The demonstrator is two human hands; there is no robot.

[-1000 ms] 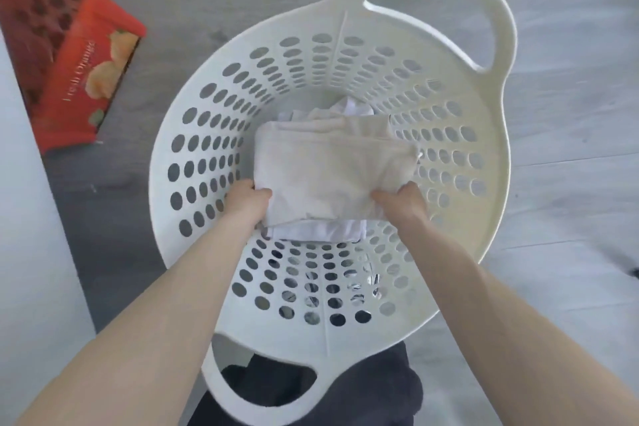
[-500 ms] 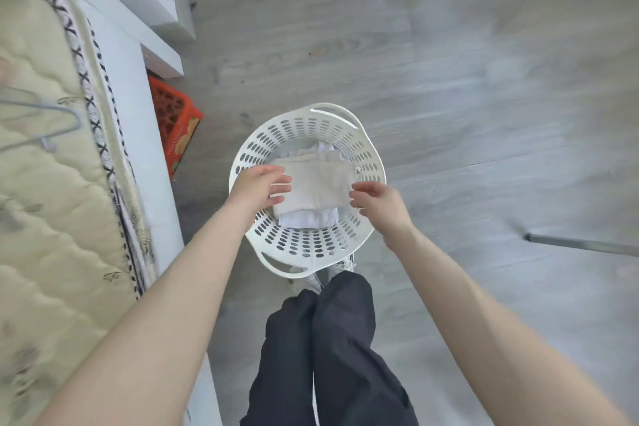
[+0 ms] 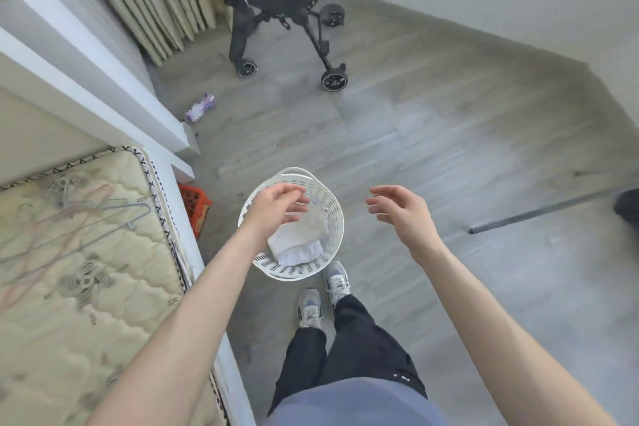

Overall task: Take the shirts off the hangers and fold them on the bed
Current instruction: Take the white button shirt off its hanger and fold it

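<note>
Shirts point(image 3: 300, 245) lie folded in the basket point(image 3: 334, 214) under the left hand point(image 3: 273, 209), right hand point(image 3: 403, 211) aside, both relaxed, empty.

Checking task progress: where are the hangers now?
Head view, left side: the hangers lie in a loose pile on the mattress, left of the basket.

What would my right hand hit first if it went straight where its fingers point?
Most likely the left hand, which faces the right hand across a bare gap above the laundry basket; depth is unclear.
</note>
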